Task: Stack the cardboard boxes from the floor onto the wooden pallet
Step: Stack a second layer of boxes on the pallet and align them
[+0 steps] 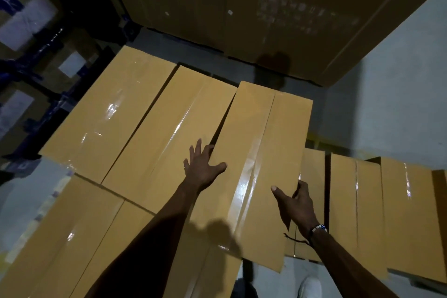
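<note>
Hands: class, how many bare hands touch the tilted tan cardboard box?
2. The left hand rests spread on its left edge; the right hand grips its right edge. None seem hidden.

Dark blue shelving rack (48, 104) at left, its bays holding wrapped cartons with pale labels (72, 64) (print too blurred to read). Large brown carton wall (278, 7) across the top, faint white lettering on its face, standing on the grey floor (399, 116). White shoe (310, 286) at the lower edge, on the floor. Beaded bracelet (318, 228) and thin dark cord (296, 239) at the wrist.
</note>
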Tool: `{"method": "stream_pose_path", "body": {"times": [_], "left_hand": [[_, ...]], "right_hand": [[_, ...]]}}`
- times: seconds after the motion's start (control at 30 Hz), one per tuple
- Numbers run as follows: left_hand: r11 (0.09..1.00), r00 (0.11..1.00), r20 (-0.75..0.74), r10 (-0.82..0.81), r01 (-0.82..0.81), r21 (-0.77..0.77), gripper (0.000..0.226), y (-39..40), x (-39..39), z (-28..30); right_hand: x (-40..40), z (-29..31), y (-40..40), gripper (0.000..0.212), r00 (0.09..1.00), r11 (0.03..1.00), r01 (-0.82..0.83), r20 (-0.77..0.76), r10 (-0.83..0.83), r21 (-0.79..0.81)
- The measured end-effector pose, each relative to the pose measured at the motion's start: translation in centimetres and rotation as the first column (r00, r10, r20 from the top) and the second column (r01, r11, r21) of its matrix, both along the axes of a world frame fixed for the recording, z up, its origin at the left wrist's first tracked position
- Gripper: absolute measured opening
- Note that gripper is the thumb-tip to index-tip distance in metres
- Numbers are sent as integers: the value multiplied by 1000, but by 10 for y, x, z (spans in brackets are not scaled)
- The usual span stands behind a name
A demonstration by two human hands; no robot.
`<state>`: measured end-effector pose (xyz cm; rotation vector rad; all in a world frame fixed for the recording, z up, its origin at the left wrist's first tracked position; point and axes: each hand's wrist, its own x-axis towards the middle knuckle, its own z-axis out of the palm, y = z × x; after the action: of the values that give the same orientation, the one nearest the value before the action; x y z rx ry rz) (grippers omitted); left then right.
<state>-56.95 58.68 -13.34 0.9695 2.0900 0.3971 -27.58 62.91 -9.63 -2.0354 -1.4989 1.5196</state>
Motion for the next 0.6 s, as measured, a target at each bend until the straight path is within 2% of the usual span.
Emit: {"method": "stream_pose_path", "body": {"times": [0.1,0.23,0.4,0.6], "left_hand": [[1000,1000,-25,-11,11,20,79,4,-5,-18],[999,997,-70,-10,14,47,79,10,-14,-36],[997,997,-78,-14,20,81,79,10,-21,-57],[984,992,-123,-39,59,167,78,1,-24,-76]], "right_hand": [[-4,-19,2,77,1000,1000,1,8,-1,-9],[-11,-43,3,92,1000,1000,8,-7,-8,-18],[-21,-68,1,75,1000,1000,25,0,-25,-17],[-29,-88,-2,84,1000,1000,24,19,-24,-10]]}}
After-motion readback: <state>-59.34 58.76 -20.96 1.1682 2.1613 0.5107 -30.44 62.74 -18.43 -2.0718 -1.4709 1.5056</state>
